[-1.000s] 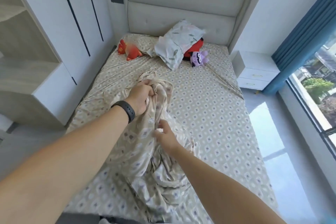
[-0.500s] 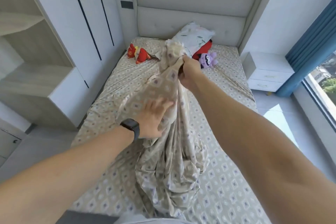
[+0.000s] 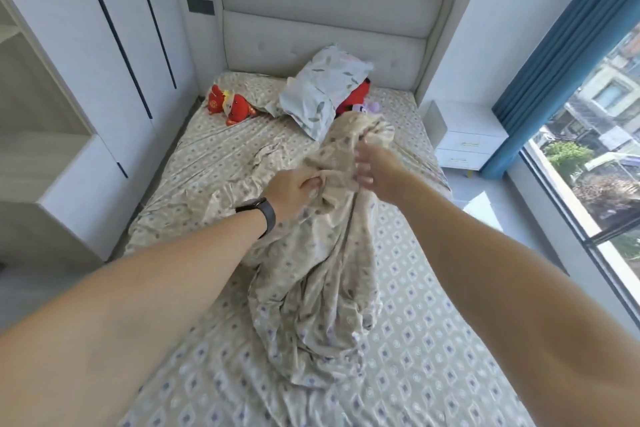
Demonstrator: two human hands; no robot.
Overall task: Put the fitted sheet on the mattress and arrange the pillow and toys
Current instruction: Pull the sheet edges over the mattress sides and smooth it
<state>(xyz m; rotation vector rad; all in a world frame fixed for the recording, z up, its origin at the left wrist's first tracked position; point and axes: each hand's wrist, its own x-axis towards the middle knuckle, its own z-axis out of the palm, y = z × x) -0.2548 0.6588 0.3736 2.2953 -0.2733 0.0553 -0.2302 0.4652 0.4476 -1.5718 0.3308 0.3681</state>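
At the left a white wardrobe (image 3: 114,55) is seen beside the bed, at whose head a red plush toy (image 3: 230,106), a leaf-printed pillow (image 3: 323,92) propped over a second red toy (image 3: 353,102), and a purple toy (image 3: 370,108) half hidden behind the raised cloth are found, with a white nightstand (image 3: 464,135) and blue curtain (image 3: 561,55) to the right. The fitted sheet (image 3: 322,253) is bunched in a heap mid-mattress, its top fold gripped by the left hand (image 3: 294,189), while the right hand (image 3: 375,172) is held against the cloth with fingers loosely curled; whether it pinches cannot be told. Compared with half a second ago, the right hand has been lowered from the pillow's height, and the left has closed on the fabric.
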